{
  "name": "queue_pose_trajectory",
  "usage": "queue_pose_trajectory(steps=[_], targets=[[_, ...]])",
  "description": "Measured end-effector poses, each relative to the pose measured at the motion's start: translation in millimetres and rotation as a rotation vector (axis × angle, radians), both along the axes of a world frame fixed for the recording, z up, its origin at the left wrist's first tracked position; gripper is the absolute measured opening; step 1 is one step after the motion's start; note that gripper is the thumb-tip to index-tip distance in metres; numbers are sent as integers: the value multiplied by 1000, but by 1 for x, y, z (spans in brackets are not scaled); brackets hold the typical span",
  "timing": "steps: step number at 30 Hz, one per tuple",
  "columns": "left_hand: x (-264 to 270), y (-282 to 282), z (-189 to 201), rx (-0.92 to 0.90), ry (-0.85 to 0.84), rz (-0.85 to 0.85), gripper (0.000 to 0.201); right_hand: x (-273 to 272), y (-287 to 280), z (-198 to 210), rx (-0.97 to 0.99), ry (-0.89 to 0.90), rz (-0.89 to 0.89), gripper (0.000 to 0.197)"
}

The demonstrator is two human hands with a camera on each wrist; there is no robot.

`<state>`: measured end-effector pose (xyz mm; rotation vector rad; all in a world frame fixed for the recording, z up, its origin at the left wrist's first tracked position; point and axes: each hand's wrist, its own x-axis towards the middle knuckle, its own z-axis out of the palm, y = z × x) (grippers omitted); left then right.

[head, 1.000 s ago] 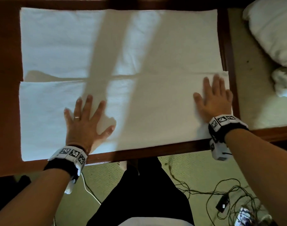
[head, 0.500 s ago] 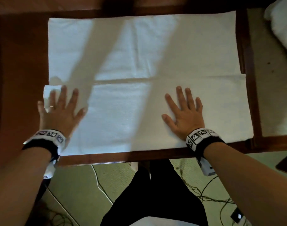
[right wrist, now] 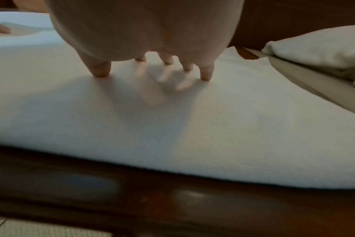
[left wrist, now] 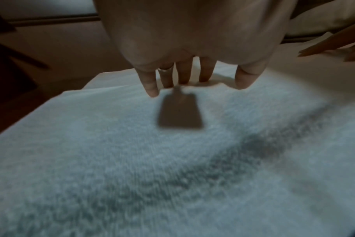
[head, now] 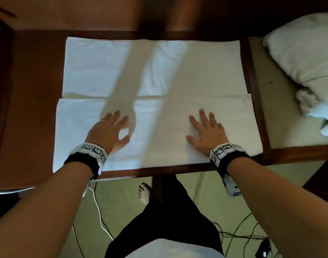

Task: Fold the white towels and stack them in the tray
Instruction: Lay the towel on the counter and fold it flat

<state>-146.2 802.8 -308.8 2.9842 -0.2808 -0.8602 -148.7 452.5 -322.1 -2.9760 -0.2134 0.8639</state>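
Note:
A large white towel (head: 155,75) lies spread on the dark wooden table (head: 29,108), its near part folded over so a fold edge runs across the middle. My left hand (head: 111,131) is flat on the near layer, left of centre, fingers straight and spread. My right hand (head: 206,131) rests flat on the same layer, right of centre. In the left wrist view the left fingers (left wrist: 152,89) reach down to the towel (left wrist: 172,160). In the right wrist view the right fingertips (right wrist: 205,77) press on the towel (right wrist: 192,128). No tray is in view.
A pile of white towels (head: 304,58) lies on a beige surface right of the table. The table's front edge (head: 159,170) runs just under my wrists. Cables (head: 243,235) and a bare foot (head: 144,192) are on the green carpet below.
Both hands slid over the near layer: the left went out to the towel's left end and came back toward the centre, the right moved from the right end toward the middle.

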Motion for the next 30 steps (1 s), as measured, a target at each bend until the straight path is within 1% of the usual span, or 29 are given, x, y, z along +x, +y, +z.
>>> queue_pose_trajectory(steps=[3, 6, 9, 11, 14, 17, 19, 22, 24, 25, 27, 29, 30], targets=[[-8, -5, 15, -23, -1, 76, 61, -4, 5, 12, 1, 19, -15, 70], [8, 2, 25, -18, -1, 100, 53, 15, 6, 24, 38, -36, -40, 52], [47, 5, 34, -45, -29, 117, 50, 56, 2, 31, 101, -53, -74, 38], [79, 6, 39, -98, -76, 187, 48, 89, -1, 33, 135, -64, -85, 37], [130, 8, 42, -131, -158, 267, 50, 145, -6, 34, 189, -147, -95, 36], [181, 10, 33, -131, -236, 297, 49, 203, -13, 31, 195, -196, -94, 36], [211, 11, 20, -110, -279, 283, 51, 238, -17, 25, 196, -225, -102, 39], [240, 13, -3, -17, -249, 251, 59, 283, -24, 9, 160, -200, -71, 53], [248, 12, -16, 14, -222, 237, 61, 299, -31, -3, 103, -156, -38, 60], [249, 10, -21, 21, -229, 236, 60, 302, -35, -8, 89, -155, -38, 59], [250, 9, -27, 58, -289, 221, 54, 301, -43, -17, 101, -246, -40, 51], [252, 9, -28, 113, -358, 173, 41, 297, -46, -20, 91, -366, -31, 40], [254, 8, -26, 126, -382, 152, 33, 298, -45, -20, 69, -387, -35, 36]])
